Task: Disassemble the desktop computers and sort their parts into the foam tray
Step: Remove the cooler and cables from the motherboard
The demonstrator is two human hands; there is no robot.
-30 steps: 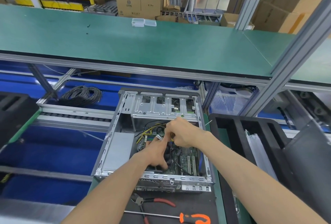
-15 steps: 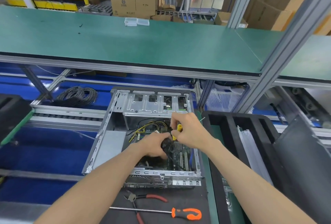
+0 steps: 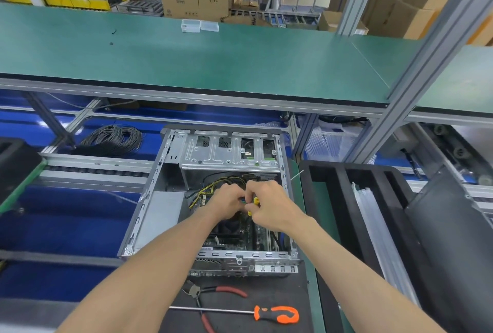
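An open grey desktop case (image 3: 157, 215) lies on its side in front of me, its motherboard (image 3: 257, 234) and a bundle of yellow and black cables (image 3: 213, 184) exposed. Both my hands meet over the board just below the drive cage (image 3: 229, 155). My left hand (image 3: 226, 204) is curled, its fingertips pinching a small connector at the cable ends. My right hand (image 3: 269, 208) grips a small yellow item (image 3: 255, 201); whether it is a tool handle or a plug I cannot tell. The black foam tray (image 3: 333, 199) stands just right of the case.
Red-handled pliers (image 3: 226, 291) and an orange-handled screwdriver (image 3: 277, 314) lie on the mat in front of the case. A coil of black cable (image 3: 112, 140) sits at the back left. A green shelf (image 3: 186, 60) overhangs; an aluminium post (image 3: 416, 66) rises right. Clear plastic strips (image 3: 378, 226) fill a tray slot.
My left hand has lifted from lower on the board up to the right hand's fingertips. Both hands now work close together at the yellow item.
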